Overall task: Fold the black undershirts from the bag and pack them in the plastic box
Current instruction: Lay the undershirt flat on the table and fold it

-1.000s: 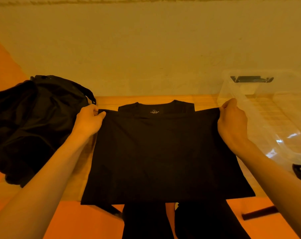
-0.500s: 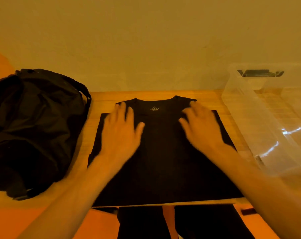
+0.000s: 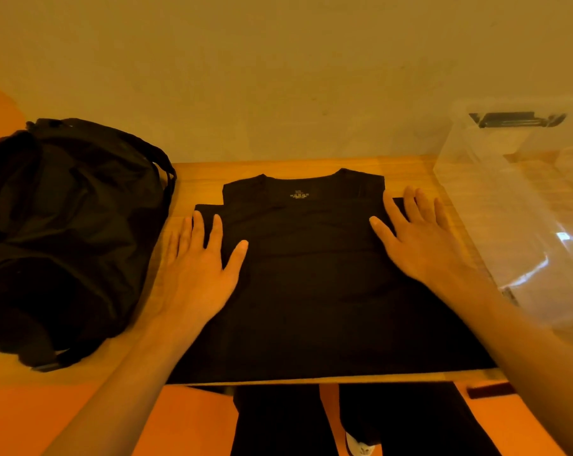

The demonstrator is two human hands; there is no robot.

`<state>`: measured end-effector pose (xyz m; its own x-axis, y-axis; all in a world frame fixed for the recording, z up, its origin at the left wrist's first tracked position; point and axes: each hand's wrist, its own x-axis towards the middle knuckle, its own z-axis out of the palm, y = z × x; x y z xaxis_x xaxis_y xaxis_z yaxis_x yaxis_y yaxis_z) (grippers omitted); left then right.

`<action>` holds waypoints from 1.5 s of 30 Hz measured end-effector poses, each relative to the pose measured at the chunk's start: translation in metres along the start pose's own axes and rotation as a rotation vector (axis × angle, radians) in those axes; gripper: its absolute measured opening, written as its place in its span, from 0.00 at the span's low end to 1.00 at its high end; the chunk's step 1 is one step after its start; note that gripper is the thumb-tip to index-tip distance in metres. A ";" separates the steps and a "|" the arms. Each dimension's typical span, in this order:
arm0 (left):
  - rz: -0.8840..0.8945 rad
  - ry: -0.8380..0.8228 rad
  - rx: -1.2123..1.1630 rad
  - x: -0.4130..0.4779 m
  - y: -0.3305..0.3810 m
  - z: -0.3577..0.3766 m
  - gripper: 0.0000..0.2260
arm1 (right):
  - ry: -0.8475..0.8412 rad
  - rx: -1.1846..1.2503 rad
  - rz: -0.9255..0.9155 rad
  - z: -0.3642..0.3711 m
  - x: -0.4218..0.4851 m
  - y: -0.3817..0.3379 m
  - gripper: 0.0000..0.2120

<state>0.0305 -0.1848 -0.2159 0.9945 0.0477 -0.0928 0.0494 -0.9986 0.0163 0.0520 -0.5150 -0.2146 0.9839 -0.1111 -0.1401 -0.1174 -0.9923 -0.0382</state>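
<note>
Black undershirt [image 3: 311, 274] lay flat at centre frame on the wooden table [image 3: 196, 177]. Its neckline pointed toward the wall, a printed label showed inside the collar, and the lower hem ran along the table's near edge.

I logged both hands flat on it, fingers straight and spread, gripping nothing. Left hand [image 3: 196, 271] pressed the shirt's left side, outer fingers at the fabric's edge. Right hand [image 3: 423, 245] pressed the upper right part, fingertips near the shoulder. Hands well apart, bare cloth between them.

Black bag [image 3: 64, 232] slumped at left of frame, just beside the shirt, with a strap [image 3: 166, 171] curving along its right side. Clear plastic box [image 3: 508, 209] stood at right of frame, a dark latch [image 3: 516, 119] on its far rim.
</note>
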 end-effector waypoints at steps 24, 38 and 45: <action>0.122 0.083 -0.061 -0.108 -0.003 0.017 0.42 | 0.074 -0.060 -0.165 0.029 -0.126 -0.007 0.37; 0.128 0.098 -0.025 -0.126 -0.004 0.029 0.40 | 0.063 0.041 -0.596 0.007 -0.051 -0.156 0.32; 0.130 0.098 -0.093 -0.130 -0.009 0.034 0.37 | -0.027 -0.052 -0.594 0.017 0.038 -0.223 0.35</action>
<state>-0.1025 -0.1825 -0.2376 0.9971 -0.0753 0.0133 -0.0764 -0.9906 0.1139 0.1131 -0.2966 -0.2286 0.8752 0.4648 -0.1344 0.4596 -0.8854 -0.0691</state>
